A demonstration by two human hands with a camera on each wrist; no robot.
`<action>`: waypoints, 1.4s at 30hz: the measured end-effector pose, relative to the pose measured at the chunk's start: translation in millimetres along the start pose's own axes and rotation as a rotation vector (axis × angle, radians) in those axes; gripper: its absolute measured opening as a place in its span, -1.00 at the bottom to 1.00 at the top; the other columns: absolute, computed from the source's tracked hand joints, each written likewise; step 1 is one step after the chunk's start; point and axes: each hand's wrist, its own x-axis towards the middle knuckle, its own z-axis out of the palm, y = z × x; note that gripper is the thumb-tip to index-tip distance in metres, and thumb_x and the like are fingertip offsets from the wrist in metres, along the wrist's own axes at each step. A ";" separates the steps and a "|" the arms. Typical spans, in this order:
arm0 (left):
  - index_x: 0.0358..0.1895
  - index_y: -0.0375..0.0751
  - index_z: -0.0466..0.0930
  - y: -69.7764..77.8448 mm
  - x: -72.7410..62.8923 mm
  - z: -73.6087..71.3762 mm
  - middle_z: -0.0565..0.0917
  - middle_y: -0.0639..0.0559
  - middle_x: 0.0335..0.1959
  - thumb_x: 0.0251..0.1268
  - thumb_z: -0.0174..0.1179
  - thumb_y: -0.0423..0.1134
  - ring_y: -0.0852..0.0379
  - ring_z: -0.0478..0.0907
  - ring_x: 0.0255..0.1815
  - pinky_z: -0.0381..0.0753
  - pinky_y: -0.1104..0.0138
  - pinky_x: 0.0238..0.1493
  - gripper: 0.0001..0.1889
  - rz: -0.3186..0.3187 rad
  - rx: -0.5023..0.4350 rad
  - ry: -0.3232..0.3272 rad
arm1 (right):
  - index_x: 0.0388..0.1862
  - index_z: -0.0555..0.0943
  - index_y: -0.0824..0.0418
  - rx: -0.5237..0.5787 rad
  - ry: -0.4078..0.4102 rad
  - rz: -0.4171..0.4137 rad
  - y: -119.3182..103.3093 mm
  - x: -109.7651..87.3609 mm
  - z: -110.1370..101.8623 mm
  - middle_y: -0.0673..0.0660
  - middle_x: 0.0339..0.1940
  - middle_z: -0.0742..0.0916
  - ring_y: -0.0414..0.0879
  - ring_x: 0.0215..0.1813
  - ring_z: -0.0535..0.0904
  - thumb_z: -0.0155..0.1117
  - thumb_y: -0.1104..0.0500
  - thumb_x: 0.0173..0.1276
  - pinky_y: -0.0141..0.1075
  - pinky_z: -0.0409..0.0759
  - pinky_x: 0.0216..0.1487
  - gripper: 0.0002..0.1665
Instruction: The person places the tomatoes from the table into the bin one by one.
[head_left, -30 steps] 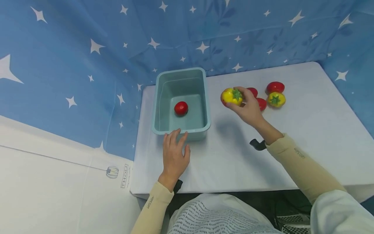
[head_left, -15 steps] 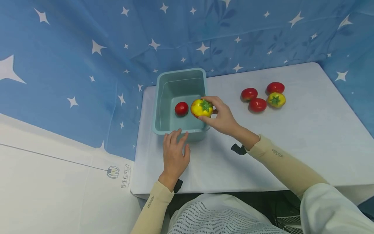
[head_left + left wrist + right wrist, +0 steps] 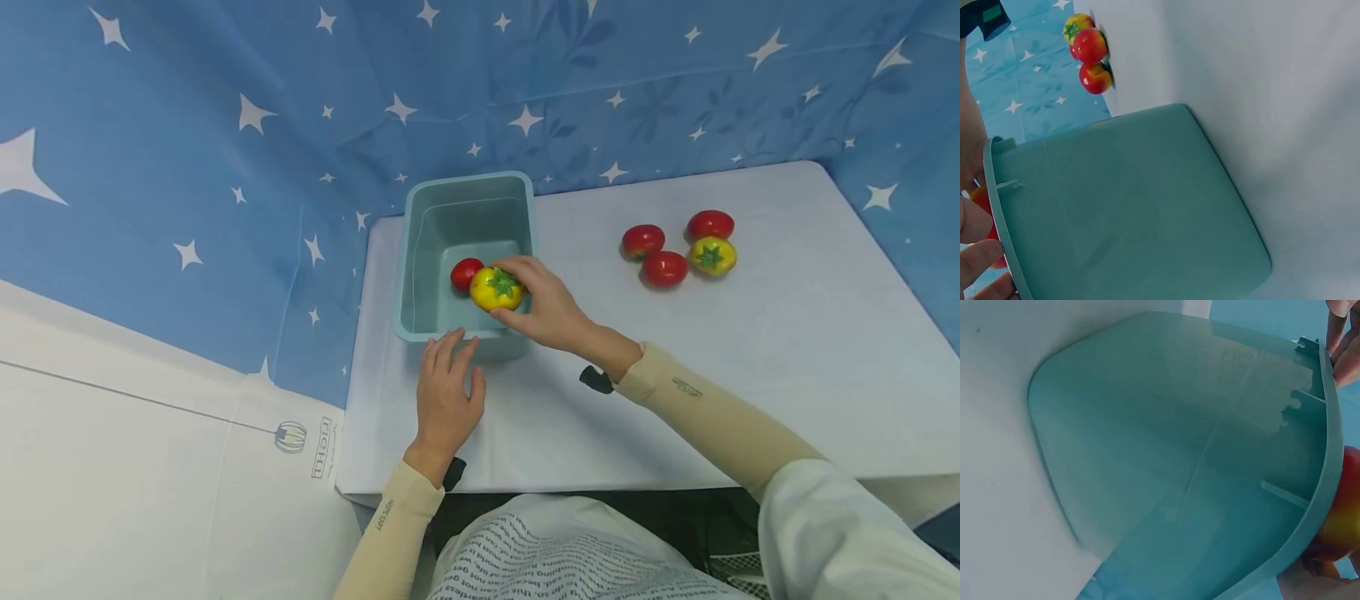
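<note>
My right hand [image 3: 553, 315] pinches a yellow-and-red tomato [image 3: 492, 290] with a green star-shaped calyx, thumb on the near side and fingers on the far side. It is over the right part of a blue-green plastic bin [image 3: 405, 275]. Inside the bin lies a red tomato [image 3: 464, 273], partly covered by the held one in the head view. My left hand [image 3: 448, 392] rests its spread fingertips at the bin's near rim, and the left wrist view shows these fingers [image 3: 979, 259] touching that rim. Part of the held tomato [image 3: 1342, 515] shows past the rim in the right wrist view.
On the white-covered table [image 3: 787, 358], right of the bin, lie a red tomato [image 3: 642, 241], another red tomato [image 3: 664, 269], a third red one [image 3: 711, 224] and a yellow tomato [image 3: 712, 256]. A blue star-patterned curtain [image 3: 570, 83] hangs behind the table.
My right hand has carried the yellow-and-red tomato left from beside the other tomatoes to over the bin, then slightly farther left. My left hand has stayed at the rim.
</note>
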 end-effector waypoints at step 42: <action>0.11 -0.14 0.61 -8.1 2.6 8.9 0.49 -0.13 0.19 0.29 0.04 -0.30 -0.10 0.34 0.23 0.06 -0.12 0.41 -0.66 -0.019 0.028 0.041 | 0.16 0.58 0.20 -0.177 0.330 0.194 98.4 -25.4 -91.9 0.13 0.17 0.61 0.03 0.18 0.53 0.28 0.17 0.32 0.02 0.54 0.15 -0.58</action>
